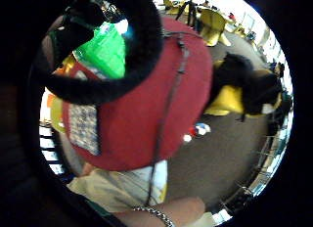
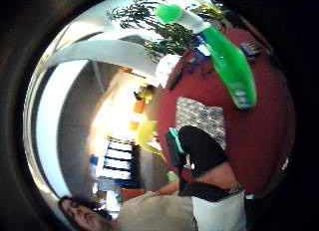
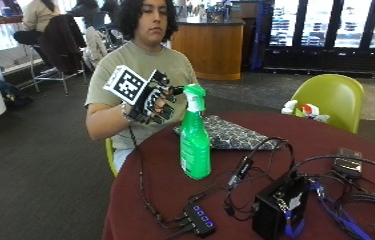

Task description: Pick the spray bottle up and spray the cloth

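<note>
**Green spray bottle upright on the counter, gloved hand closing in at its head**

Probably light to moderate in weight: a rigid green plastic spray bottle (image 3: pixel 195 145), liquid level not readable through the tinted wall. Likely smooth and a little slick on the body, stiff at the neck and trigger head. Not fragile, but tall and narrow, so easily tipped by a sideways knock near the top. Best taken at the neck just under the spray head, fingers wrapped round it with one left free for the trigger; a hold lower on the wide body would leave the trigger out of reach.

Standing upright on the dark red counter (image 3: pixel 174 200), just in front of the patterned cloth (image 3: pixel 230 134), which lies flat toward the far side. Cables and a black box spread to one side, well apart from the cloth.

Right hand (image 3: pixel 152 100) raised at the level of the spray head, just beside it, fingers part-curled and spread, holding nothing. Contact with the head not certain from the outside view: looks close, perhaps brushing. From the thumb-side palm view, bottle (image 2: pixel 227 59) seen slantwise over the cloth (image 2: pixel 199 119).
</note>
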{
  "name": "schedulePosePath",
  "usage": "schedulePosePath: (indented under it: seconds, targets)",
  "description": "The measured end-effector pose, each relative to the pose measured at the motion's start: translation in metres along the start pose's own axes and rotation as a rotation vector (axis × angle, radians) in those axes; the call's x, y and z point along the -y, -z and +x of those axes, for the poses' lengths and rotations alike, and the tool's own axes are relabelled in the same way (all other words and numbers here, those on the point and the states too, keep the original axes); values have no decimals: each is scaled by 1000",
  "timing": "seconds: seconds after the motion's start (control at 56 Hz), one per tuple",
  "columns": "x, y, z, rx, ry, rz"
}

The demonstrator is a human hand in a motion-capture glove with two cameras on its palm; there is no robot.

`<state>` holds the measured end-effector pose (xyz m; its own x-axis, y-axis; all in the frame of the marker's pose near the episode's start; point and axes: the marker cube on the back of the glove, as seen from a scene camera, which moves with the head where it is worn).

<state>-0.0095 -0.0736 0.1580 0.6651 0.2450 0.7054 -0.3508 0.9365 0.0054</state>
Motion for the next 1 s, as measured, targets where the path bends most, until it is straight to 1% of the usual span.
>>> schedulePosePath:
  seconds: [0.107, 0.196, 0.268, 0.322, 0.357, 0.429, 0.482, 0.607, 0.715, 0.75, 0.768, 0.804, 0.84, 0.893, 0.947, 1.0]
  targets:
    - [40, -15, 2, 201, 5, 36]
    - [77, -32, 6, 285, -22, 263]
    - [102, -46, 8, 315, 2, 347]
    - [119, -52, 9, 328, -21, 421]
    - [124, -56, 11, 332, -32, 407]
    - [141, -61, 12, 359, -166, 421]
    - [154, -64, 14, 363, -223, 394]
    - [176, -53, 10, 458, -240, 306]
    - [179, -14, -18, 522, -253, 339]
    - [174, 3, -34, 505, -216, 292]
    - [169, 11, -44, 491, -173, 235]
    - [155, 26, -65, 456, -61, 62]
    - [139, 35, -86, 404, 43, -147]
    - [117, 38, -112, 318, 157, -398]
    - [101, 36, -129, 254, 207, -563]
    - [85, 29, -142, 161, 226, -727]
